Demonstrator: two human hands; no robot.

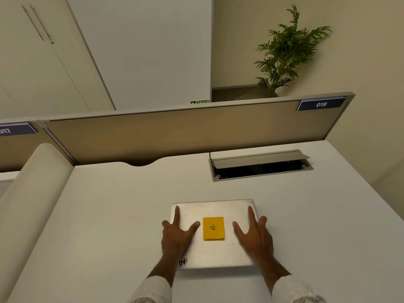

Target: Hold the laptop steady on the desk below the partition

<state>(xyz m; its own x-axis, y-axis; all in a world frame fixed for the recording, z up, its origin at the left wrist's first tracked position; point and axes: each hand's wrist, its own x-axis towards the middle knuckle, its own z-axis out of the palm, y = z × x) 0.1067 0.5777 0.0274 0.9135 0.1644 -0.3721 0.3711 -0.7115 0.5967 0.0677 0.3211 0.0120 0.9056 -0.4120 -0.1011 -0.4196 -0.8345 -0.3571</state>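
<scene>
While fingers splay, both hands (215, 237) rest flat on closed laptop (214, 252).

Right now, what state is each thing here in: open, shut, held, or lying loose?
Laptop: lid shut, flat on the desk.
Sticky note: stuck on the lid, between the hands.
Left hand: fingers spread, resting on the lid.
Right hand: fingers spread, resting on the lid.
Cable hatch: flap raised, open.

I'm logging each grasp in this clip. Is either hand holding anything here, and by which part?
Nothing is gripped. The left hand and right hand lie flat with straight fingers on the lid of the closed laptop, either side of the sticky note.
</scene>
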